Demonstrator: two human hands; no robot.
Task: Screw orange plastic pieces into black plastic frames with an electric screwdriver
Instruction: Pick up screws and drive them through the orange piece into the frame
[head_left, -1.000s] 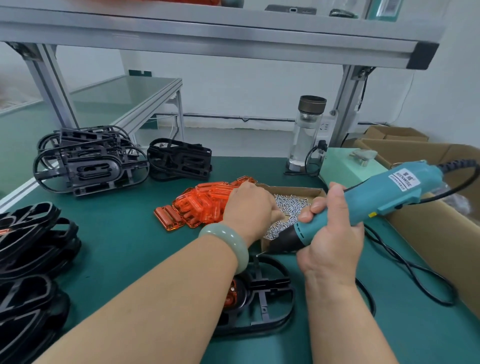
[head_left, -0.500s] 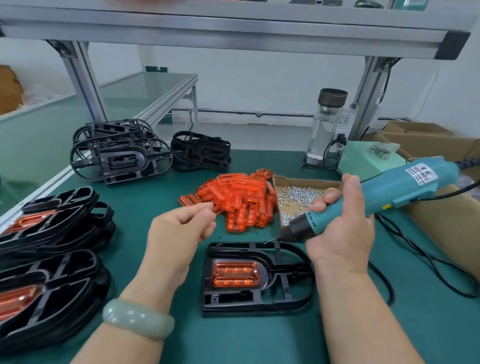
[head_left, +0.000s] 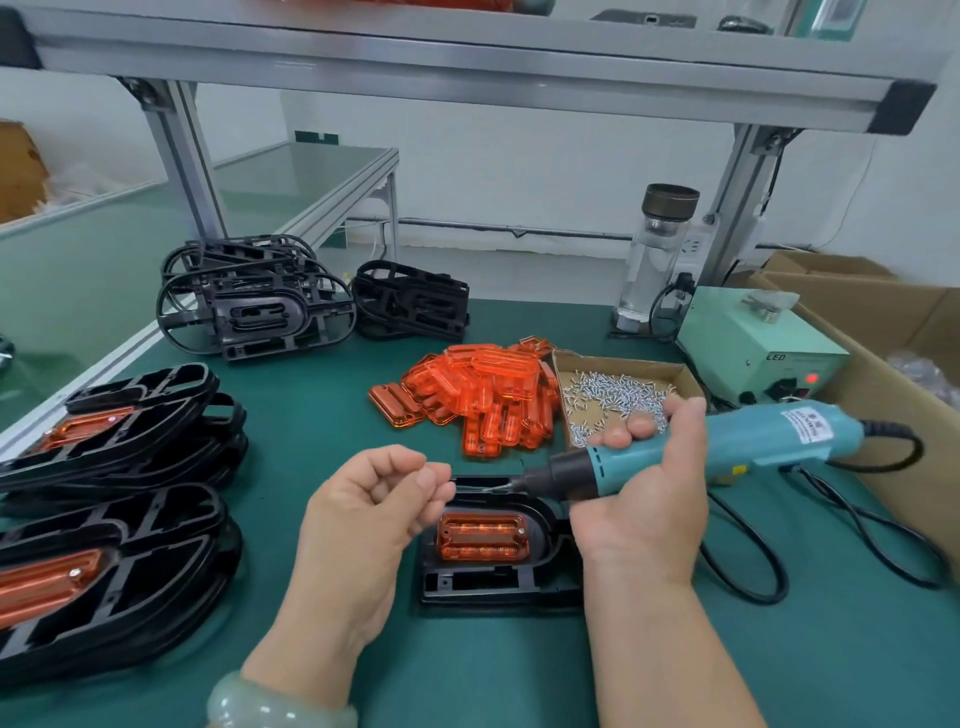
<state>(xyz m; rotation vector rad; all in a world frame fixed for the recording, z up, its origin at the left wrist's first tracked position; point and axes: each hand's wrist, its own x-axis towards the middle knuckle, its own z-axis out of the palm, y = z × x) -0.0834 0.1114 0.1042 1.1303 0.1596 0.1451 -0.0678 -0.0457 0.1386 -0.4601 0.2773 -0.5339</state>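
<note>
One frame (head_left: 498, 584), black plastic, lies flat on the green table (head_left: 322, 415) directly before the person. One orange piece (head_left: 483, 535) is seated in its oval recess. A screw head appears at the piece's right end; the left end is not clear enough to judge.

Right hand (head_left: 649, 499): wrapped round the barrel of the electric screwdriver (head_left: 769, 434), teal and corded. The tool is held nearly level above the frame's far edge, tip pointing left and clear of the orange piece.

Left hand (head_left: 374, 504): fingers curled, thumb and forefinger tips pressed together just beside the driver tip. Whether a screw sits between them is too small to tell.

Step in hand, as judged: fitting a screw to the bit, ahead of driving.

Next move calls for:
- the tool tipped from level to upright;
- the screw set square in an open hole of the orange piece;
- straight downward pressure;
- the frame steadied so it does not skate.

Stock:
- screws (head_left: 618, 395) in an open cardboard tray (head_left: 623, 361), near the right hand;
- a heap of loose orange pieces (head_left: 483, 389) beside the tray;
- empty frames (head_left: 249, 312) stacked at the back;
- finished frames (head_left: 130, 415) stacked at the left.
</note>
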